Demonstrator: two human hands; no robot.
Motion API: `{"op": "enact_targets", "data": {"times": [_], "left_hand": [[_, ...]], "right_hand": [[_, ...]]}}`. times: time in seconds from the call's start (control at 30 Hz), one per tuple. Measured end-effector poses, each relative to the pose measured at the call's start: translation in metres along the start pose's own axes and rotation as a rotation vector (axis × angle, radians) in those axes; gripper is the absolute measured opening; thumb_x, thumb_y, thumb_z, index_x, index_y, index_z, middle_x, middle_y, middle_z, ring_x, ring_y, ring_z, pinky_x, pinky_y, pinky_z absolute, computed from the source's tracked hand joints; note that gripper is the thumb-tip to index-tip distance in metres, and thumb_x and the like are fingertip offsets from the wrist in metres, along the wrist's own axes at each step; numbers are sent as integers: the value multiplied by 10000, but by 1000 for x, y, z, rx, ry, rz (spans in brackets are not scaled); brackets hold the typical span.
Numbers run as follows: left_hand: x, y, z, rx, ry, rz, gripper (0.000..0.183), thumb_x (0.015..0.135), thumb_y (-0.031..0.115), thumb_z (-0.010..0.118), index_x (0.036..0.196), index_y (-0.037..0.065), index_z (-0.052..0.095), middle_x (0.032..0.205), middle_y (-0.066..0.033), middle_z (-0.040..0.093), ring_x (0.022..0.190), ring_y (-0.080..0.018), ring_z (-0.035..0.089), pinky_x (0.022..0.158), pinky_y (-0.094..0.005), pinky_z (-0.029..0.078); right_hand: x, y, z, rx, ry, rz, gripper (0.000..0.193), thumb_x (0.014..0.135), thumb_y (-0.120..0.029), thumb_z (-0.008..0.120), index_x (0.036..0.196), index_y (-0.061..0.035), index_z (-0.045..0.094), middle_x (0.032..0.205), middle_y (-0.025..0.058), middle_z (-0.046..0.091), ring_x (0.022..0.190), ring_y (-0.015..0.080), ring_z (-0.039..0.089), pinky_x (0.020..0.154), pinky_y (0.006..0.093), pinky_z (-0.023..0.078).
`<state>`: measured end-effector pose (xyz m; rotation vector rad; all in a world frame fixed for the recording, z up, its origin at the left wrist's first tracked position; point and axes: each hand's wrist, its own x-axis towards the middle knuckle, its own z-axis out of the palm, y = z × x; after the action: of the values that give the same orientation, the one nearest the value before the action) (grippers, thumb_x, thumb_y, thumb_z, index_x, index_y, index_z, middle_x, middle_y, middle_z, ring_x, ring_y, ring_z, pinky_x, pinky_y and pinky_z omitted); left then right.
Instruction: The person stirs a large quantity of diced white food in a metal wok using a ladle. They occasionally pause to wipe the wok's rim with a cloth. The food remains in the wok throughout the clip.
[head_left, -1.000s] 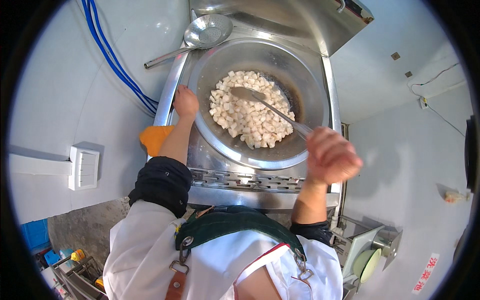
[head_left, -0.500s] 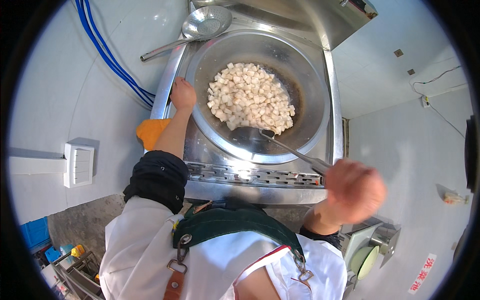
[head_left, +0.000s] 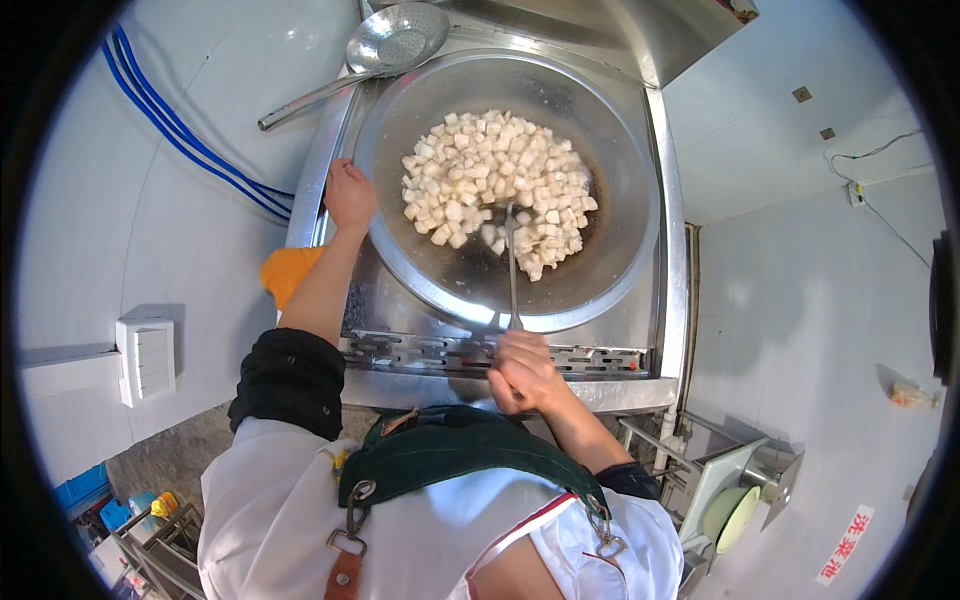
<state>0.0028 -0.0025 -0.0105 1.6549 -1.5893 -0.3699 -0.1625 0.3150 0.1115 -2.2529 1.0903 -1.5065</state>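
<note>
A large steel wok (head_left: 625, 255) holds many pale cubes (head_left: 480, 160), perhaps radish or tofu. Its steel stove (head_left: 395, 305) surrounds it. In front of the wok, my right hand (head_left: 527, 370) is closed around the handle of a long wok spatula (head_left: 513, 265). The spatula points away from me, and its blade end is hidden among the cubes, at the head of a gap in the pile. My left hand (head_left: 350, 197) grips the stove's raised left edge beside the wok rim. An orange cloth (head_left: 287, 275) hangs at that edge, by my left forearm.
A perforated steel strainer (head_left: 398, 38) rests at the stove's back left, its handle jutting past the edge. Blue cables (head_left: 190, 140) run along the left wall near a white switch box (head_left: 147, 360). At lower right, a green basin (head_left: 730, 520) stands beside a metal rack.
My right hand has swung left and inward, bringing the spatula from a slant to nearly straight ahead. Its blade has pushed into the cubes, parting the near side. My left hand stays at the edge.
</note>
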Motion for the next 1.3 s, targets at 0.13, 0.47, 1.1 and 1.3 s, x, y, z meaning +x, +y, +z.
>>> {"op": "enact_targets", "data": {"times": [0.13,0.47,1.1,1.3], "left_hand": [[2,-2,-4,-23,15,43,217,931,176,438,1040,36,561,997,-211,632,936,-404,600,797,-494,470],[0,1,-4,-5,20,26,226,937,169,429,1046,17,557,988,-231,635,909,-411,609,789,-484,473],[1,2,0,48,11,2,207,924,202,448,1047,76,557,1022,-183,629,939,-383,606,778,-499,476],[2,4,-1,98,-3,1,211,925,208,445,1050,83,560,1018,-176,632,946,-382,609,770,-498,480]], "right_hand": [[-6,53,6,-172,-107,-47,290,641,9,647,517,-79,401,523,78,400,451,249,425,429,353,340],[45,102,-21,-250,-71,-81,271,638,2,634,520,-74,403,533,74,406,448,254,430,424,355,350],[30,-67,-108,45,426,363,253,768,18,493,538,12,387,500,91,438,440,197,422,446,314,348],[60,-101,-138,364,686,151,323,903,-90,422,586,-71,363,474,5,343,424,148,332,418,301,286]]}}
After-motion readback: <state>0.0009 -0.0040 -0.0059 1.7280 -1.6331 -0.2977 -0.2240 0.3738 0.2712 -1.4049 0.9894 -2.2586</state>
